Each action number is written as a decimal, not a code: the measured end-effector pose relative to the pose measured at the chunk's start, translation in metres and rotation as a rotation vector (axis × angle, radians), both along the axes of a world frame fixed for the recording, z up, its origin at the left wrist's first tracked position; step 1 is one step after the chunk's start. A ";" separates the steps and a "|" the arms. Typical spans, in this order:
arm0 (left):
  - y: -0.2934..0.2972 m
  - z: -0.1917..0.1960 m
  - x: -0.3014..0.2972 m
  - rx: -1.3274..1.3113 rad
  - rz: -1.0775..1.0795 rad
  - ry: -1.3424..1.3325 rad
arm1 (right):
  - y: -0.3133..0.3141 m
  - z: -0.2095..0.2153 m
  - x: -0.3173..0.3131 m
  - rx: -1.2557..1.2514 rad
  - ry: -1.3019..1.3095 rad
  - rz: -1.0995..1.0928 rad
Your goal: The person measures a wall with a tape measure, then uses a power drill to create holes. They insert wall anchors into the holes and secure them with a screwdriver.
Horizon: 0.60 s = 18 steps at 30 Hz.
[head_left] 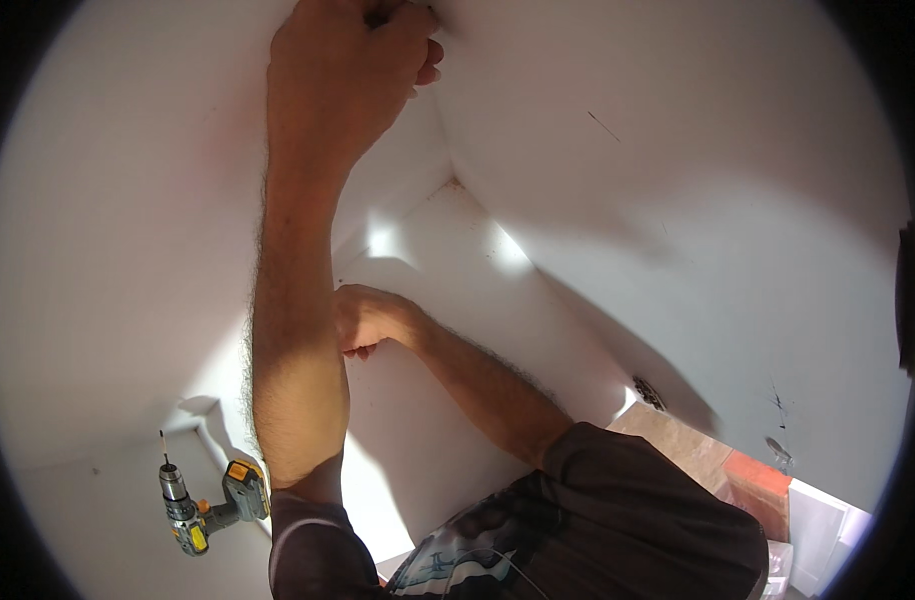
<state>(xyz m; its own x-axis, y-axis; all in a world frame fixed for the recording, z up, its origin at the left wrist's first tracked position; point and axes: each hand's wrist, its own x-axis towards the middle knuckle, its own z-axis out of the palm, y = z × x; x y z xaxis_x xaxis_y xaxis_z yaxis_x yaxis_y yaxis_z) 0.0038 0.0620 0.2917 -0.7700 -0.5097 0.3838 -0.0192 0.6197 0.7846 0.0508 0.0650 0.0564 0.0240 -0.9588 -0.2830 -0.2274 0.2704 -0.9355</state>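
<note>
My left hand (353, 65) is raised to the top of the view, against the white panels where they meet. Its fingers are curled closed, and whatever they hold, if anything, is hidden. Lower down, my right hand (370, 315) reaches in behind my left forearm, which covers part of it. Those fingers are bent inward too, and I cannot make out what is in them. A grey and yellow cordless drill (203, 510) with a long thin bit fitted rests at the lower left, beside my left elbow.
White panels (678, 230) enclose the space on several sides, meeting in a dusty corner (453, 185). A dark fitting (648, 392) and a small metal piece (780, 452) sit along the right panel. A dark object (908, 300) stands at the far right rim.
</note>
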 end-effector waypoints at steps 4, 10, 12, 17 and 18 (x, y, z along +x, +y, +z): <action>0.022 0.024 -0.008 0.105 0.200 -0.168 | 0.000 -0.001 -0.001 0.001 -0.002 0.002; 0.016 0.008 0.008 -0.075 0.080 0.005 | -0.001 -0.005 -0.001 -0.013 -0.003 -0.019; 0.021 0.018 0.004 -0.005 0.131 -0.075 | 0.000 -0.002 -0.002 0.004 0.009 0.007; 0.027 0.007 0.004 -0.164 0.156 0.022 | 0.002 0.005 -0.002 0.026 0.015 0.012; 0.023 0.016 0.001 -0.086 0.154 -0.053 | 0.003 0.005 -0.003 0.026 0.008 0.001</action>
<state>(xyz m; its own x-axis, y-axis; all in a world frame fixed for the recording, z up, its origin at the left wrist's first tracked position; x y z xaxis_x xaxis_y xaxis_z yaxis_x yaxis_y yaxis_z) 0.0051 0.0853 0.3075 -0.7057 -0.5901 0.3922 -0.1588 0.6712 0.7241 0.0478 0.0681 0.0611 0.0231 -0.9511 -0.3080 -0.2349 0.2943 -0.9264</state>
